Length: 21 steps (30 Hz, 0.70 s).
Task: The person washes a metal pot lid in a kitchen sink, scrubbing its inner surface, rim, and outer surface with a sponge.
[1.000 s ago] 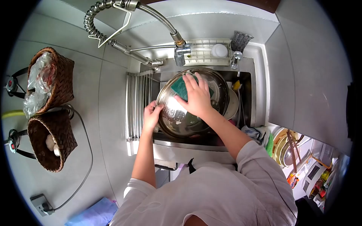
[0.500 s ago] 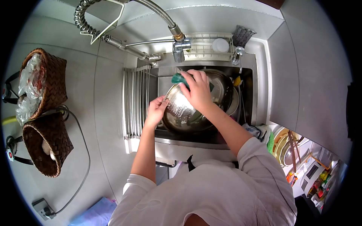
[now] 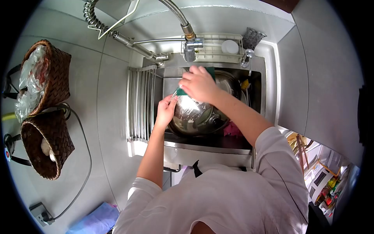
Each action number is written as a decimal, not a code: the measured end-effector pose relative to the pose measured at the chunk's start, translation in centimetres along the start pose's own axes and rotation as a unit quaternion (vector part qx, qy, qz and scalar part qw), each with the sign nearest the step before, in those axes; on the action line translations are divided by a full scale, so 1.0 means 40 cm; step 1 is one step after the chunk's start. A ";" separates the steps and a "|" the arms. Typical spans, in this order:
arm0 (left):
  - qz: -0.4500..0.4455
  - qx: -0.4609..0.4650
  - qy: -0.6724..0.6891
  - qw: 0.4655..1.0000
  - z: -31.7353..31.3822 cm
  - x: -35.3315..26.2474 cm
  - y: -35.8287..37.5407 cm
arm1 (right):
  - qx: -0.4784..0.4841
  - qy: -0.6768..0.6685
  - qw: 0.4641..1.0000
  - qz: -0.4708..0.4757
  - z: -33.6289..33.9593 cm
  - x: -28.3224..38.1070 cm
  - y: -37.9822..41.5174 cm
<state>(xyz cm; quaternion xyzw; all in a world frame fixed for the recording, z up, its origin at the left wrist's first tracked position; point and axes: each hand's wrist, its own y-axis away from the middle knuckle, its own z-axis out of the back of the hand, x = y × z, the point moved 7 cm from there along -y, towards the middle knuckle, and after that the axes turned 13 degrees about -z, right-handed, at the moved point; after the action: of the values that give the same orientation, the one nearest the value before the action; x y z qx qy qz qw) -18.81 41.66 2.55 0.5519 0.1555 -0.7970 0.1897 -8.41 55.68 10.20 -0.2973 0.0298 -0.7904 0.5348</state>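
My left hand pinches the rim of a shiny, wet steel pot lid, which is tilted over the sink. Pressed near the lid's upper edge, my right hand is closed over a green scouring pad, whose corners stick out on both sides of the fingers. White streaks, perhaps suds, show on the lid, along with a dark round spot that looks like its knob. Behind the lid lies a steel pan, partly covered by the lid and my right arm.
A roll-up drying rack covers the left part of the sink. The faucet hangs over the back edge, before a wire rack. Two woven baskets stand on the left counter. Something pink lies low in the sink.
My right hand has moved down and left over the lid with the scouring pad, toward the rim by my left hand. The lid has shifted slightly, and my left hand still grips it.
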 end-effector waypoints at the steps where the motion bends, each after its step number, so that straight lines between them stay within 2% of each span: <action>1: 0.012 -0.006 0.012 1.000 -0.003 0.001 0.000 | -0.008 0.006 1.000 0.006 0.006 -0.021 -0.002; 3: 0.036 -0.019 0.037 0.998 -0.008 0.006 0.000 | -0.024 0.016 0.999 0.018 0.019 -0.054 -0.006; 6: -0.012 -0.021 -0.011 1.000 -0.007 -0.005 -0.015 | -0.023 0.039 0.996 0.077 0.016 -0.044 -0.014; 10: -0.020 -0.027 -0.160 0.987 -0.010 -0.036 -0.032 | 0.013 0.086 0.980 0.179 -0.016 0.008 -0.028; 13: 0.003 -0.036 -0.214 0.976 -0.009 -0.039 -0.028 | -0.005 0.038 0.979 0.200 -0.010 -0.019 -0.036; 14: 0.009 -0.039 -0.220 0.975 -0.003 -0.037 -0.026 | 0.018 0.053 0.981 0.185 -0.008 -0.053 -0.041; 17: 0.022 -0.057 -0.195 0.979 0.002 0.006 -0.016 | -0.016 -0.008 0.993 0.115 0.007 -0.183 -0.019; 18: 0.017 -0.055 -0.204 0.977 0.000 0.002 -0.019 | 0.014 -0.007 0.995 0.103 0.014 -0.187 -0.010; 21: -0.007 -0.053 -0.226 0.973 -0.013 -0.019 -0.036 | 0.041 0.067 0.985 0.155 0.007 -0.164 -0.014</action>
<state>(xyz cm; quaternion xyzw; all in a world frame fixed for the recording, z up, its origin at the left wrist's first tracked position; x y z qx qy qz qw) -18.82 43.28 3.16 0.3458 0.1545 -0.8931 0.2428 -7.09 61.67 7.77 -0.2134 0.0783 -0.7168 0.6592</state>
